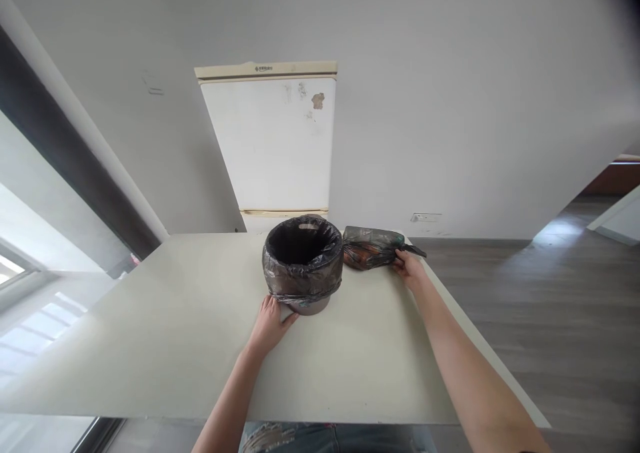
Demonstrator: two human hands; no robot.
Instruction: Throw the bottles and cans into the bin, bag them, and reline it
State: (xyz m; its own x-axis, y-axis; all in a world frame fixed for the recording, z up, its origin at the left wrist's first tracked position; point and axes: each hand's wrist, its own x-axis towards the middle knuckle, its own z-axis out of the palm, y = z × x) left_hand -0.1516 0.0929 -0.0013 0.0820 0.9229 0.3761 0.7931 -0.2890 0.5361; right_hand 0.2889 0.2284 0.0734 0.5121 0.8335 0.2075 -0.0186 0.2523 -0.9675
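On the worktop (200,333), toward its far right edge, I see the filled bag (370,248) just right of the lined bin (303,281), long axis running left to right. The nearer right hand (404,264) has fingers closed on its right end; the left hand (273,321), part-open, thumb spread, touches the bin's near-left base.

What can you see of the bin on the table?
The bin stands upright on the pale table, its mouth open. A thin black plastic-looking liner covers its inside and folds down outside, leaving a greyish-brown lower wall showing. The left hand touches its near side. A dark bag lies beside it.
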